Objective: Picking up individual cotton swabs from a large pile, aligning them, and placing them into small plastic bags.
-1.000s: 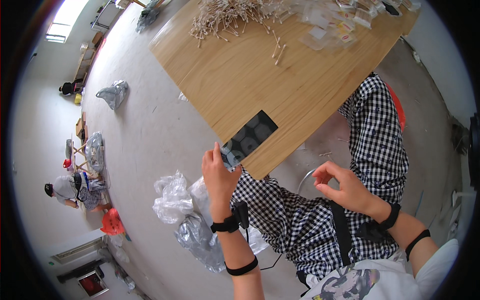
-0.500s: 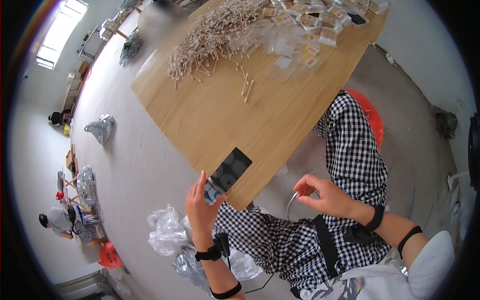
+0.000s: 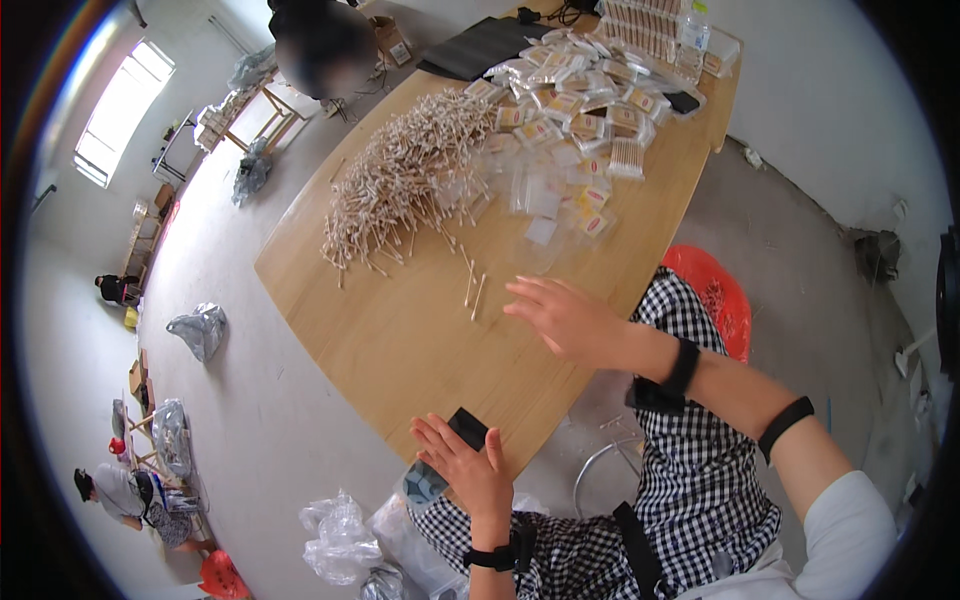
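My left hand (image 3: 465,465) is open, fingers spread, over a dark flat rectangular thing (image 3: 467,428) at the near corner of the wooden table (image 3: 370,360). A grey-blue patterned part of it (image 3: 424,484) shows beside the hand; whether the palm touches it is hidden. My right hand (image 3: 570,320) is open and empty above the table's right side, fingers stretched out to the left. Nearest to it lie two loose cotton swabs (image 3: 477,297) and thin clear plastic pieces (image 3: 540,198). Beyond them is a large heap of cotton swabs (image 3: 395,185).
Small clear packs of swabs (image 3: 585,105) cover the far right of the table, near a plastic bottle (image 3: 693,42) and a black sheet (image 3: 485,48). A red bag (image 3: 715,310) is right of my leg; clear plastic bags (image 3: 345,540) lie on the floor. People are farther off.
My right hand has moved from above my lap forward over the table. My left hand has shifted right and opened flat over the dark thing. The view has tilted up, showing more of the far table.
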Motion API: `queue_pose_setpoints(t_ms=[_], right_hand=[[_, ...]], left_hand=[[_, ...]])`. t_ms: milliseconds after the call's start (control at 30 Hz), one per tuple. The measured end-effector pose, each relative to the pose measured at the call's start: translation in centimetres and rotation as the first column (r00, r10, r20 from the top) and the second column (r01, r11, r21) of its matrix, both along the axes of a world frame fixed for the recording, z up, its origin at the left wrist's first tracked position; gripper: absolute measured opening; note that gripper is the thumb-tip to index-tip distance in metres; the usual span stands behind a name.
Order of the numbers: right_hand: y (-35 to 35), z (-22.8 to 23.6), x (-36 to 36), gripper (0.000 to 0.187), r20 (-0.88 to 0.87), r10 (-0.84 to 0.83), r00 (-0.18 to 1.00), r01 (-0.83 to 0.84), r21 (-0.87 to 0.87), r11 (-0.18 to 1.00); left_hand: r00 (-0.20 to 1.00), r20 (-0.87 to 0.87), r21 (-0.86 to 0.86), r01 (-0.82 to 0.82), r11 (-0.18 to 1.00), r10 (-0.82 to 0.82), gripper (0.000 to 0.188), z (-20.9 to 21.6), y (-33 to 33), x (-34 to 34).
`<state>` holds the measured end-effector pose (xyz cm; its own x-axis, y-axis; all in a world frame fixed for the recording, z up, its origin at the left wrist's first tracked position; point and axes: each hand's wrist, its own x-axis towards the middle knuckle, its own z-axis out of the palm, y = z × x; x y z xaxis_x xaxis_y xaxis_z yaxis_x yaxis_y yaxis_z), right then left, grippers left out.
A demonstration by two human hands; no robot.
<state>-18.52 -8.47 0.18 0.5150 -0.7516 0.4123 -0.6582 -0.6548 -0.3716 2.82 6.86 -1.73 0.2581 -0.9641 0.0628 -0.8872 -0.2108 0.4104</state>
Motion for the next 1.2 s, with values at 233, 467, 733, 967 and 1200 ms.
queue_pose_setpoints(t_ms=[233, 467, 733, 967, 1200], right_hand=[[-10.3, -2.8, -1.4, 0.032, -0.464, -0.034, 0.885, -0.001, -0.075, 0.997], [-18.2, -0.2, -0.3, 0.048, 0.118, -0.173, 0.978, 0.140, 0.246, 0.959], [-24.2, -0.6, 11.9, 0.087, -0.189, -0.436, 0.880, 0.470, 0.211, 0.857], [-22.6, -3.5, 14.1, 0.027, -0.018, -0.422, 0.906, 0.422, -0.017, 0.906], [-14.9, -3.3, 9.7, 0.023, -0.123, -0.208, 0.970, 0.197, -0.097, 0.976]], left_hand=[[1.000, -0.029, -0.233, -0.005, 0.972, -0.002, 0.068, -2.1, -8.3, 0.6], [0.990, 0.129, -0.168, -0.032, 0.985, 0.054, 0.064, -1.9, -8.8, -0.4], [0.992, 0.105, -0.103, -0.061, 0.993, 0.072, 0.064, -1.3, -8.7, -0.6], [0.993, 0.100, -0.107, -0.059, 0.993, 0.070, 0.064, -1.3, -8.6, -0.6], [0.995, 0.078, -0.161, -0.055, 0.985, 0.068, 0.062, -1.3, -8.8, -0.8]])
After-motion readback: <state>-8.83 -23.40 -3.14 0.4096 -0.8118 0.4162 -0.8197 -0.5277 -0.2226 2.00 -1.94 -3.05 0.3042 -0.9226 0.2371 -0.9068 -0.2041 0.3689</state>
